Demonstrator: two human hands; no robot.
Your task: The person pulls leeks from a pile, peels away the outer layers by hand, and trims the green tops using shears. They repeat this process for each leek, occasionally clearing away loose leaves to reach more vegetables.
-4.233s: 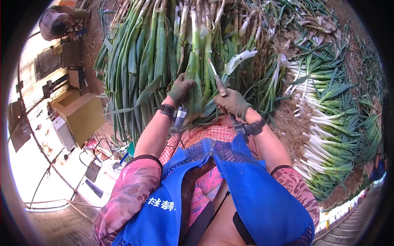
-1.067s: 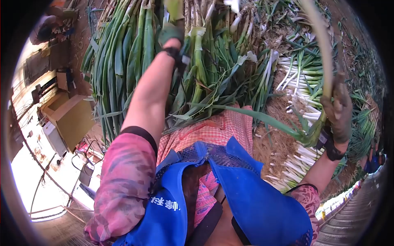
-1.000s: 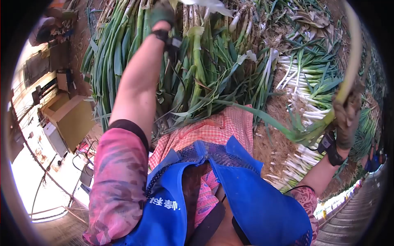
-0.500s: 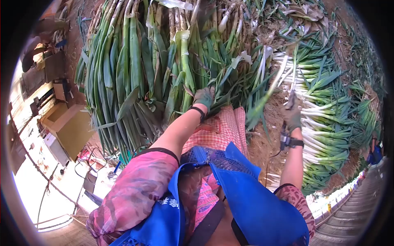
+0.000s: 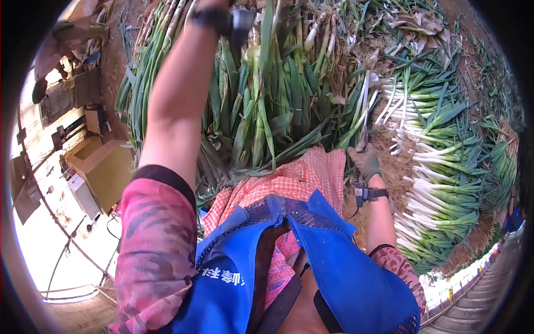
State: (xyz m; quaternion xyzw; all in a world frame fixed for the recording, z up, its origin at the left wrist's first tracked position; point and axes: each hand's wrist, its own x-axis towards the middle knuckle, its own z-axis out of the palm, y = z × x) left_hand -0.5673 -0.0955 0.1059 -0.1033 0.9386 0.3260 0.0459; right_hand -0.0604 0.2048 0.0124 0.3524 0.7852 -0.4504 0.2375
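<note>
We wore a blue mesh vest [image 5: 334, 273] with white lettering, pink patterned sleeves [image 5: 156, 239], black wristbands, and a green glove on our right hand [image 5: 365, 161]
</note>
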